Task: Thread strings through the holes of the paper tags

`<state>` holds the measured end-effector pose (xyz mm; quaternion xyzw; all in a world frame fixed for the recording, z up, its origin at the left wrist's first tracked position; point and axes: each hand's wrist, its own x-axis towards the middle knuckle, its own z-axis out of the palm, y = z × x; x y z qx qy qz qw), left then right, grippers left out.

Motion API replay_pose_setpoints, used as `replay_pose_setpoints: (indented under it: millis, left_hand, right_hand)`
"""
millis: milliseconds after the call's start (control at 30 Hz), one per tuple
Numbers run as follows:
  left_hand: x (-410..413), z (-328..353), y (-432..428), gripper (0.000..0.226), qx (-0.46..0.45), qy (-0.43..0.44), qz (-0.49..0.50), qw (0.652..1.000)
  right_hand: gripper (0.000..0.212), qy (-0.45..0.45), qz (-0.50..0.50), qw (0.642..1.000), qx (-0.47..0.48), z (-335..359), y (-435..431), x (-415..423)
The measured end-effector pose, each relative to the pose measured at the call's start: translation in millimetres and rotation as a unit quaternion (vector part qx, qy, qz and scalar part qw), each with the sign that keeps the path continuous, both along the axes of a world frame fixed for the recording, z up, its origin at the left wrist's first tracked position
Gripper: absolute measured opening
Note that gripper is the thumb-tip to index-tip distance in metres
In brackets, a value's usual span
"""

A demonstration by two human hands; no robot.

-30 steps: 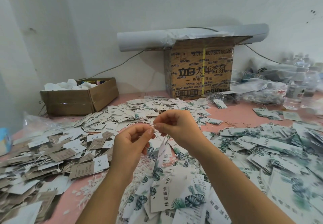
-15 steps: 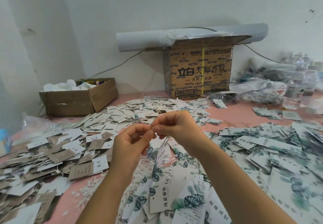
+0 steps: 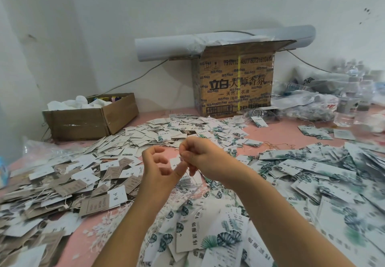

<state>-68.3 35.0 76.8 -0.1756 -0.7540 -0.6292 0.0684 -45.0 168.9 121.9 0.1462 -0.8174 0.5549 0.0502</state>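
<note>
Pinching a thin string [image 3: 187, 166] at centre frame in the curled fingertips of the right hand [image 3: 205, 156], a blurred paper tag [image 3: 194, 180] dangling just below. Left hand [image 3: 158, 168] alongside, fingers loosely curled, thumb raised toward the string, contact impossible to tell.

Probably drawing the string through this tag's hole; next calling for a steady pull, then a fresh tag.

Counting two hands, one held string, a low box [image 3: 89, 118] upper left, a tall box [image 3: 235, 83] and one paper roll [image 3: 166, 48] upper centre, and loose tags [image 3: 166, 129] beyond counting across the pink table [image 3: 277, 133].
</note>
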Motion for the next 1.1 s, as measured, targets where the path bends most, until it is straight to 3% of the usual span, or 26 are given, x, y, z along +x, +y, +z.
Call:
replay_pose_setpoints:
  millis: [100, 167, 367, 433, 567, 633, 733, 800, 1000, 1100]
  left_hand:
    - [2, -5, 0, 0.083, -0.091, 0.010, -0.065, 0.994]
    - [1, -10, 1, 0.080, -0.135, 0.037, -0.083, 0.987]
    - [-3, -8, -1, 0.054, -0.062, 0.088, 0.001, 0.994]
    - [-3, -4, -3, 0.051, 0.001, 0.095, 0.011, 0.995]
    - [-3, 2, -4, 0.049, 0.087, 0.086, 0.016, 0.992]
    - [-3, 3, -5, 0.048, 0.114, 0.070, 0.025, 0.991]
    - [-4, 4, -6, 0.046, 0.150, 0.054, 0.035, 0.987]
    - [-5, 4, -7, 0.045, 0.160, 0.057, 0.038, 0.985]
    - [-8, 5, -15, 0.030, 0.085, -0.023, -0.018, 0.996]
    - [-12, -3, -22, 0.004, -0.119, -0.020, -0.008, 0.993]
  right_hand:
    - [0.028, 0.030, -0.029, 0.998, -0.047, 1, -1, -2]
    - [0.027, 0.060, -0.035, 0.994, -0.080, 2, -1, -3]
    - [0.029, 0.120, -0.080, 0.975, -0.168, 2, 9, -7]
    - [0.029, 0.115, -0.112, 0.979, -0.124, 0, 15, -9]
    - [0.024, 0.058, -0.121, 0.988, 0.077, -7, 17, -12]
    - [0.023, 0.036, -0.084, 0.991, 0.097, -8, 13, -13]
    - [0.046, 0.030, -0.012, 0.997, 0.070, -5, 8, -8]
    - [0.037, 0.033, 0.014, 0.995, 0.098, -4, 7, -5]
    - [0.029, 0.043, -0.057, 0.984, 0.161, 0, 20, -8]
    - [0.024, 0.014, -0.064, 0.980, 0.185, 5, 36, -7]
